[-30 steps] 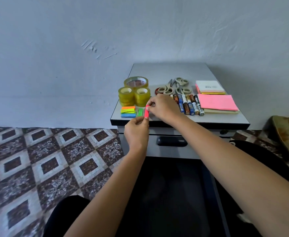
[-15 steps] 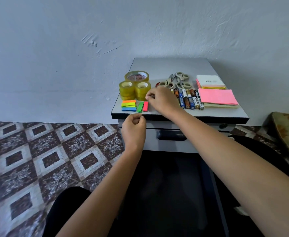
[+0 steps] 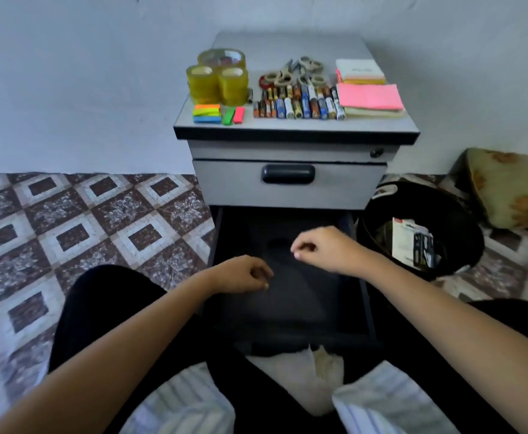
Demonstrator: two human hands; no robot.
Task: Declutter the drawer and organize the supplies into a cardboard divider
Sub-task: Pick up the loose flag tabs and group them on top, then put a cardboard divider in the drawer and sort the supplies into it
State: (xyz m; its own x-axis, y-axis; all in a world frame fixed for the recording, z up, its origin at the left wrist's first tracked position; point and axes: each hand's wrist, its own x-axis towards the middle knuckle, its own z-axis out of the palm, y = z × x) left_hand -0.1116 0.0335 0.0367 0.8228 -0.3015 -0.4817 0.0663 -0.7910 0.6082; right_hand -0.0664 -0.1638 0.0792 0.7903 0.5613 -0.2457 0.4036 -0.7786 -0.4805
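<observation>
Cabinet (image 3: 287, 45): standing against the wall; supplies are lying on top
Drawer (image 3: 287, 311): sticking out toward the person, long axis front to back; its dark inside is hard to make out
Left hand (image 3: 243, 275): hovering over the drawer; fingers loosely curled, holding nothing
Right hand (image 3: 319, 249): hovering beside it; fingers curled, any pinch unclear
Batteries (image 3: 300, 104): lying in rows, pointing wallward; labels unreadable

Centre frame, the open drawer (image 3: 290, 311) offers room; tape rolls (image 3: 217, 79), batteries (image 3: 300, 104) and notes (image 3: 370, 95) crowd the cabinet top (image 3: 290, 45); a bin (image 3: 463, 227) flanks its right.
</observation>
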